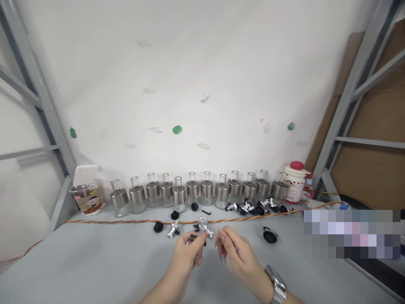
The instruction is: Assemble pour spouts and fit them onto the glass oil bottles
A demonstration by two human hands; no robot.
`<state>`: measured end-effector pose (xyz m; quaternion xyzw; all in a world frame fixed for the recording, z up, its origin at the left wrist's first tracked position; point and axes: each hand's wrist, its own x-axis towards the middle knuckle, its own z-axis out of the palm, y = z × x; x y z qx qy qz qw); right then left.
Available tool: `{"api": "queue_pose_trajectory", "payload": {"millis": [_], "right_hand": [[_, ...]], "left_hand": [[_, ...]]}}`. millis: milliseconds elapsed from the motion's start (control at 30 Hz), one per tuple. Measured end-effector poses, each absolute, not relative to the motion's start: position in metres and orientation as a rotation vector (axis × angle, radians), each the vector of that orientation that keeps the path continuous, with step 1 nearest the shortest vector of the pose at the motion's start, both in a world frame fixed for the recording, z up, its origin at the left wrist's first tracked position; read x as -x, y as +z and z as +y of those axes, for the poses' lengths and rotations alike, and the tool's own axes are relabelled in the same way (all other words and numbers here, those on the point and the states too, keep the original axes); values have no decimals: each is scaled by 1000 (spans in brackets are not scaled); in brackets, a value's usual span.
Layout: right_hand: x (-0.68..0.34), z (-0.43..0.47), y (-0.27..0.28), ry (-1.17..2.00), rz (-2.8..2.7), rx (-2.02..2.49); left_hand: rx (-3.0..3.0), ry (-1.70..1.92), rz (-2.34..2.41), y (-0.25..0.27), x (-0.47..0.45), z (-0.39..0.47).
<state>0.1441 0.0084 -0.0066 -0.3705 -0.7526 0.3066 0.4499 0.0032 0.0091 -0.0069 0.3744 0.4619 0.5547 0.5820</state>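
My left hand (190, 251) is closed in a pinch around a small silver-and-black fitting with a round silver top (203, 221) and dark pins. Just to its right, my right hand (236, 251) has its fingers curled in. Whatever its fingertips may hold is too small or hidden to make out. Beyond the left hand lie a silver branched piece (173, 230), a black round cap (158, 227) and a short black rod (206, 212). Two more black caps, one of them a ribbed knob (194, 206), sit farther back. A black oval part (270, 235) rests right of the right hand.
Glass bottles with steel collars (179, 192) line the wall. More silver and black fittings (247, 207) are piled before them at right. A twisted red-yellow wire (126, 222) crosses the table. A drink cup (88, 200) stands left, a red-lidded bottle (295, 185) right.
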Motion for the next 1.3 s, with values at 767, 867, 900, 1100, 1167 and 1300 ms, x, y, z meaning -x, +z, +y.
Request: {"api": "queue_pose_trajectory", "payload": {"millis": [767,867,900,1100,1167,1300], "right_hand": [[-138,42,-28,1159,-1826,1245],[-154,60,-28,600,-1978,1503],[-160,66,-28,384,-2015,1613],[-180,94,-17,87,-2018,1837],[-176,96,-10,-26,-2027,1827],[-155,87,0,-163,-2112,1677]], "left_hand": [[-1627,1232,1290,-12,9,2],[-1762,1337,1443,-8,18,5],[-1748,1383,1498,-7,21,7],[-1605,1610,1534,0,38,19],[-1566,1638,1548,0,42,24],[-1475,1701,1562,-7,48,34]]}}
